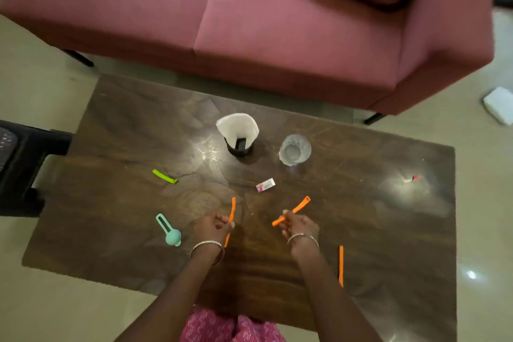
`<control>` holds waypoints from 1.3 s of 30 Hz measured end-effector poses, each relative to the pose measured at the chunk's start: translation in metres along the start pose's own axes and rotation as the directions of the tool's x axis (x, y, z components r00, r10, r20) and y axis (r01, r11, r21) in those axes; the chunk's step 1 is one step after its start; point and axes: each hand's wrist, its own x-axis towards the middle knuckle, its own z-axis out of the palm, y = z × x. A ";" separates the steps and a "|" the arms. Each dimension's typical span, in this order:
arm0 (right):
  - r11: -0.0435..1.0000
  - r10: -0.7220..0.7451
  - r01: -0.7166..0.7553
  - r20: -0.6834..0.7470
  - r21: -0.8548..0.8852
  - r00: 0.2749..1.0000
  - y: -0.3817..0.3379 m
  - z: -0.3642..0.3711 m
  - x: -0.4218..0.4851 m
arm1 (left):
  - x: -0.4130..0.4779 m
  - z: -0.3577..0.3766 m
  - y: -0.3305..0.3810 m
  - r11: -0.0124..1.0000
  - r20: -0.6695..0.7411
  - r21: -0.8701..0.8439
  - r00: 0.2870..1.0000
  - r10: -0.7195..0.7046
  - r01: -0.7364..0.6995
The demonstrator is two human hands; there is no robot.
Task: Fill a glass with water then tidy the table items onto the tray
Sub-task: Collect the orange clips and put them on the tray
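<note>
My left hand [215,226] hovers over the near middle of the dark wooden table [361,230], fingers curled round a thin orange strip [232,208]. The strip runs almost straight away from me, one end poking out far of my fingers and the other showing just beside my wrist. My right hand [299,228] is a little to the right, apart from the left, and pinches a second orange strip [300,205] near its middle. That one slants, its slotted end pointing far and right and its plain end near and left. Both hands wear silver bangles [206,244]. A third orange strip [341,265] lies flat on the table near the right side of my right forearm, pointing away from me. The glass [294,149] stands upright farther out, right of centre; I cannot tell whether it has water in it. Just left of it is a black holder [239,147] with white napkins [237,125] fanned in it. A small white packet [265,185] lies between the glass and my hands. On the left lie a bright green strip [164,176] and, nearer, a teal tool [168,230] with a round head. Beyond the table stands a maroon sofa [249,22].
</note>
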 end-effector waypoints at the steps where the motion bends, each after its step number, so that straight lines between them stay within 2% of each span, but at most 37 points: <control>1: 0.998 -0.047 0.048 0.021 -0.036 0.999 0.001 -0.004 -0.011 | -0.008 -0.003 0.001 0.996 0.017 -0.081 1.000 -0.021 0.022; 4: 0.980 -0.154 0.166 0.111 -0.112 0.982 -0.007 -0.009 -0.065 | -0.045 -0.031 0.007 0.936 0.027 -0.347 0.998 -0.055 0.060; 7: 0.957 -0.239 0.262 0.170 -0.125 0.956 -0.013 -0.005 -0.107 | -0.073 -0.057 0.010 0.877 0.035 -0.477 0.998 -0.046 0.057; 12: 0.913 -0.318 0.377 0.309 -0.156 0.897 0.002 0.017 -0.167 | -0.114 -0.113 0.002 0.801 -0.050 -0.599 0.998 -0.025 -0.010; 15: 0.853 -0.321 0.453 0.426 -0.258 0.846 0.024 0.041 -0.194 | -0.132 -0.149 -0.012 0.723 -0.097 -0.690 0.994 -0.049 -0.032; 22: 0.738 -0.290 0.593 0.642 -0.321 0.710 0.092 0.115 -0.264 | -0.155 -0.236 -0.067 0.562 -0.168 -0.824 0.978 -0.127 -0.069; 27: 0.695 -0.248 0.641 0.728 -0.326 0.639 0.157 0.182 -0.316 | -0.139 -0.313 -0.131 0.550 -0.232 -0.830 0.954 -0.190 -0.092; 30: 0.698 -0.205 0.621 0.732 -0.356 0.650 0.203 0.225 -0.344 | -0.124 -0.364 -0.176 0.539 -0.238 -0.838 0.945 -0.225 -0.083; 39: 0.658 -0.119 0.608 0.736 -0.445 0.667 0.310 0.341 -0.401 | -0.095 -0.492 -0.262 0.603 -0.287 -0.793 0.925 -0.249 -0.084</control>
